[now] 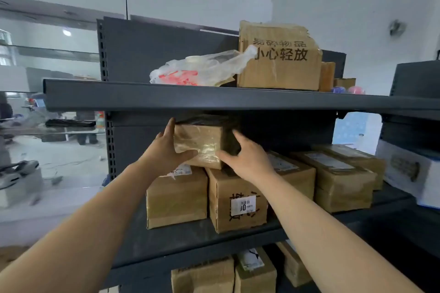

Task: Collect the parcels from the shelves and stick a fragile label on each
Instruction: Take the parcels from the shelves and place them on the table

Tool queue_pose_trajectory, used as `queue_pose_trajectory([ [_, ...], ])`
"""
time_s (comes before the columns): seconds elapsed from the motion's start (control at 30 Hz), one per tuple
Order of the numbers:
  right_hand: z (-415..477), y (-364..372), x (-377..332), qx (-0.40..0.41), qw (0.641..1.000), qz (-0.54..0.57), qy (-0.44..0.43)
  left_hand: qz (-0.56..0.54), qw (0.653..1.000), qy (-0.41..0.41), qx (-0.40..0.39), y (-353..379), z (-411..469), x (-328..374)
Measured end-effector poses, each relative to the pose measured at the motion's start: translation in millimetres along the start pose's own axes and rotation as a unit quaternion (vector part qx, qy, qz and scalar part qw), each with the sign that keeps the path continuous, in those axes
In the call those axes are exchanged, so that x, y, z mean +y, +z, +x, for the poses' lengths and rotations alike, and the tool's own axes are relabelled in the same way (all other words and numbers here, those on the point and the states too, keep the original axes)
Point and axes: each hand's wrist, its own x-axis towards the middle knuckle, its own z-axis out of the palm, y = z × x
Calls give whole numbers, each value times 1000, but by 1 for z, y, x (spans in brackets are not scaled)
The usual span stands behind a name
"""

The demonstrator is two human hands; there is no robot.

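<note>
Taped cardboard parcel [200, 145] — both hands clasping, left [166, 150], right [247, 159]

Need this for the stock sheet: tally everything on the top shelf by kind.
Cardboard boxes: 3
Plastic bag: 1
Balls: 2
Total: 6

Tight gap above taped parcel [202, 145]: top nearly under upper shelf lip [214, 100]. Left hand [166, 150] and right hand [247, 159] flank it. Open room left of parcel, up to perforated upright [110, 150]. Right side blocked low by row of cartons [333, 173]. Below, two cartons [207, 200] just under it. Front of shelf open.
</note>
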Motion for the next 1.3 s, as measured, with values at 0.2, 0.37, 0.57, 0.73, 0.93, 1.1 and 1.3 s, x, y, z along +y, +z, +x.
queue_pose_trajectory([
  [0.2,15,13,0,-40,996,83,8,-78,996,-4,49,14,0,11],
  [0.37,11,8,6,-29,995,100,2,-117,988,13,101,18,-13,17],
  [0.57,-33,-13,3,3,993,116,-19,-143,979,24,145,18,-59,30],
  [0.73,-96,-32,-12,36,991,124,-18,-157,971,67,166,7,-116,45],
  [0.93,-190,-60,-47,90,993,70,15,-236,959,106,116,-10,-181,57],
  [1.1,-286,-72,-67,147,986,23,78,-286,948,140,20,-7,-239,69],
  [1.3,-412,-98,-76,185,959,-6,216,-326,921,166,-132,25,-320,106],
])
